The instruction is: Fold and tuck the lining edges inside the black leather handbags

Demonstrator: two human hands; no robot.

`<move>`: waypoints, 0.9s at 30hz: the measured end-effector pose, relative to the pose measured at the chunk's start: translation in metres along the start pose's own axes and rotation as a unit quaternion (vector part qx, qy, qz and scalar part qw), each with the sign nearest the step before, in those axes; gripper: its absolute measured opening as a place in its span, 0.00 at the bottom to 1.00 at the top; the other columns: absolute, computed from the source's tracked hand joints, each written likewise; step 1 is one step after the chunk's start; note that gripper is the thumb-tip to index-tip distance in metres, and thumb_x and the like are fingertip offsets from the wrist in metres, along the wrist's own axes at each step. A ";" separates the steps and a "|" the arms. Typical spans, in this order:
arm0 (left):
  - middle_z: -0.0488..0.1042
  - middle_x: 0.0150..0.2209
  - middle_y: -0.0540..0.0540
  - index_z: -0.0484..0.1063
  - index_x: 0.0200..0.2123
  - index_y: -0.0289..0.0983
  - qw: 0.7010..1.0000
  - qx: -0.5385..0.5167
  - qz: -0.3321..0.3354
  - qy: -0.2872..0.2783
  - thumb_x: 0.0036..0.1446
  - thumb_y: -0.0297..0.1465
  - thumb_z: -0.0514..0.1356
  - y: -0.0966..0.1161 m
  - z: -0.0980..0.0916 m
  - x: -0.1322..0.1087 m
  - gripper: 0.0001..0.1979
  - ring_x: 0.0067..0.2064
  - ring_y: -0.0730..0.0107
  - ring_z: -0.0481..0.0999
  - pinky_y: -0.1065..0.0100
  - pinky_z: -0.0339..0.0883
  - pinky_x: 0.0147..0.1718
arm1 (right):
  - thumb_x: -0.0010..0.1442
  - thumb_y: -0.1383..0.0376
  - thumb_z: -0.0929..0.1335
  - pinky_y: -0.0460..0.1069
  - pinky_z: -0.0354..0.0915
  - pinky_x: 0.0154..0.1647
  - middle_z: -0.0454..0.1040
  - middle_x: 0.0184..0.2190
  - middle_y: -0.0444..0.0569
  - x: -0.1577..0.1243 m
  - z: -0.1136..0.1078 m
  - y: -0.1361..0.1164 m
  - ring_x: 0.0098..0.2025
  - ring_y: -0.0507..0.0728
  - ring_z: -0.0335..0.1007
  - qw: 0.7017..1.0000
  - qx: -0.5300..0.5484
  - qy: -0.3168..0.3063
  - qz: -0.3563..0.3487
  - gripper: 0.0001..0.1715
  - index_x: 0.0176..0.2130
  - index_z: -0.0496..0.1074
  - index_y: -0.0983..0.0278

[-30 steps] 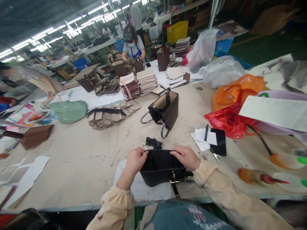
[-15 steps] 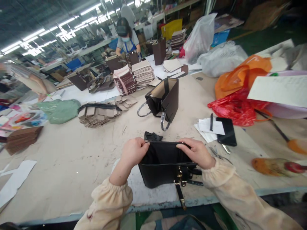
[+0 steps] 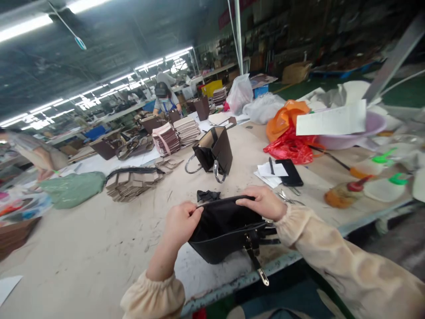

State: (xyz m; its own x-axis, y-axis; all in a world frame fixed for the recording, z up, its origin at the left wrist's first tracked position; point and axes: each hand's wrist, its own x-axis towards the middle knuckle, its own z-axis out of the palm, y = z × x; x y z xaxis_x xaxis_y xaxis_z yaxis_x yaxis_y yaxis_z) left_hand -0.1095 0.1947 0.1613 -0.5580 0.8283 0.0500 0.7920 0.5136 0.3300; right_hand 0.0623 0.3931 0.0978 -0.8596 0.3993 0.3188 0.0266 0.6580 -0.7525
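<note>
A black handbag [image 3: 221, 248] stands at the near edge of the table, its mouth gaping toward me and its dark lining showing. My left hand [image 3: 183, 220] pinches the far rim at its left end, thumb on the inside. Further right along the same rim, my right hand [image 3: 265, 203] grips the edge between thumb and fingers. A strap with a metal clasp [image 3: 263, 277] dangles from the bag's front over the table edge. Just beyond the rim lies a crumpled black piece [image 3: 208, 195]. Farther back stands a dark brown handbag [image 3: 223, 153] with wrapped handles.
Right of the bag lie scissors [image 3: 288, 198], a phone [image 3: 289, 172], white papers [image 3: 268, 173] and a glue bottle [image 3: 343, 195]. Red plastic bag [image 3: 288, 148] sits behind them. Stacked brown pieces [image 3: 133, 182] and a green bag [image 3: 75, 189] are at left. A co-worker [image 3: 166, 99] sits across the table.
My view has tilted up and turned right. Both hands keep hold of the rim; the bag now sits slightly rotated, its right end higher in view, and the strap hangs further right.
</note>
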 end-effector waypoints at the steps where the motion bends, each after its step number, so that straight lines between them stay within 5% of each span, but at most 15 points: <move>1: 0.71 0.24 0.51 0.67 0.17 0.37 1.000 -0.011 0.014 0.010 0.57 0.35 0.55 -0.001 0.000 -0.007 0.17 0.28 0.73 0.69 0.72 0.59 0.30 | 0.60 0.51 0.64 0.46 0.62 0.33 0.72 0.25 0.45 -0.004 0.000 -0.004 0.29 0.52 0.67 1.000 -0.015 -0.001 -0.009 0.22 0.27 0.74 0.63; 10: 0.76 0.31 0.49 0.67 0.17 0.37 0.991 -0.068 0.070 0.091 0.57 0.35 0.55 -0.005 0.006 -0.051 0.17 0.33 0.72 0.74 0.71 0.63 0.35 | 0.63 0.51 0.60 0.47 0.56 0.32 0.74 0.29 0.47 -0.045 0.006 -0.042 0.33 0.54 0.68 0.965 -0.259 -0.022 -0.032 0.23 0.30 0.74 0.62; 14: 0.76 0.32 0.48 0.69 0.19 0.37 0.990 -0.063 0.086 0.093 0.58 0.36 0.54 -0.005 0.006 -0.058 0.17 0.34 0.70 0.74 0.70 0.63 0.35 | 0.62 0.48 0.62 0.47 0.53 0.30 0.75 0.32 0.46 -0.048 0.015 -0.064 0.34 0.53 0.68 0.956 -0.287 -0.017 -0.049 0.22 0.34 0.75 0.60; 20: 0.76 0.33 0.49 0.70 0.19 0.37 0.992 -0.038 0.080 0.090 0.58 0.35 0.55 -0.010 0.004 -0.057 0.16 0.34 0.70 0.74 0.70 0.61 0.34 | 0.66 0.52 0.58 0.48 0.47 0.28 0.73 0.27 0.46 -0.045 0.026 -0.084 0.28 0.50 0.64 0.938 -0.343 -0.025 -0.055 0.27 0.26 0.71 0.65; 27: 0.76 0.33 0.48 0.69 0.19 0.36 0.987 -0.054 0.121 0.086 0.57 0.34 0.55 -0.009 0.004 -0.062 0.15 0.34 0.69 0.74 0.69 0.62 0.35 | 0.67 0.54 0.57 0.47 0.49 0.29 0.74 0.28 0.46 -0.063 0.019 -0.101 0.30 0.51 0.67 0.920 -0.381 -0.079 -0.037 0.26 0.27 0.70 0.64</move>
State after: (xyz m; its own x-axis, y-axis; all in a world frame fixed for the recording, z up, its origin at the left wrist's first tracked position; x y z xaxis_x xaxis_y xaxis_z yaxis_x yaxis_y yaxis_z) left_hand -0.0810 0.1402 0.1513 -0.3976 0.8685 0.2960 0.8812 0.2715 0.3870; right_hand 0.1042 0.2893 0.1430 -0.9352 0.2767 0.2209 0.2630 0.9606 -0.0900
